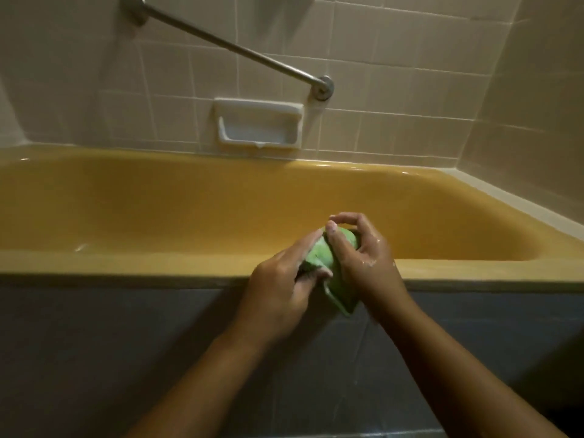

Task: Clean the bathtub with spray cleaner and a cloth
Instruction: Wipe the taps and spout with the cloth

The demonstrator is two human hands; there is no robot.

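A home bathroom: yellow bathtub point(158, 197), tiled wall point(395, 74), recessed soap dish point(259, 124), metal grab bar point(227, 42).

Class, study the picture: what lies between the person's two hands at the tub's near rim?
In the head view, a bunched green cloth lies between the left hand and the right hand; both grip it.

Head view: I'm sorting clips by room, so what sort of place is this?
A bathroom, by all signs: a yellow bathtub set against a tiled wall, with a built-in soap dish and a slanted metal grab bar above it.
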